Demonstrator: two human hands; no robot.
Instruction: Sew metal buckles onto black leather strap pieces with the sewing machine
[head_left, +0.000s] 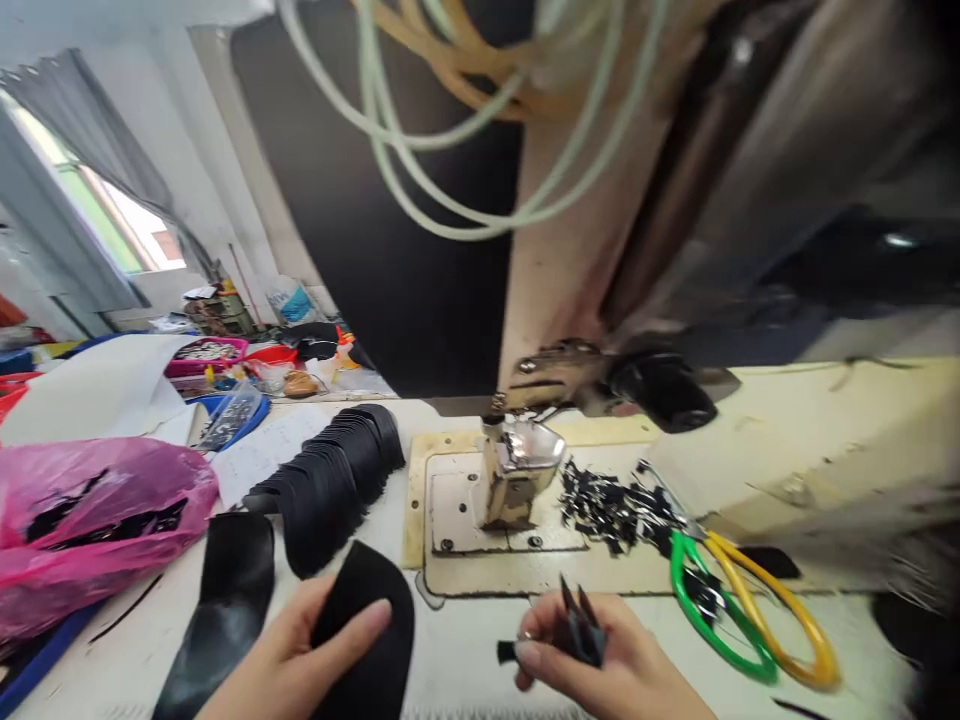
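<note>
My left hand point(304, 640) is closed on a black leather piece point(375, 610) with a rounded end, the thumb lying across its face. My right hand point(592, 660) holds a small pair of thread snips point(579, 620), blades pointing up and away from me. A small black scrap point(507, 652) sticks out to the left of that hand's thumb and fingertip. Ahead of both hands stands the post point(517, 480) of a sewing machine. Left of it, a fanned stack of black leather pieces point(337, 485) lies on the table, with more black leather point(236, 575) beside my left wrist.
Scissors with green and yellow handles point(761, 625) lie right, beside a heap of black trimmings point(619, 505). A pink plastic bag point(105, 530) holding black pieces sits at left. The machine's head point(570, 375) and looped pale tubes point(480, 215) hang above.
</note>
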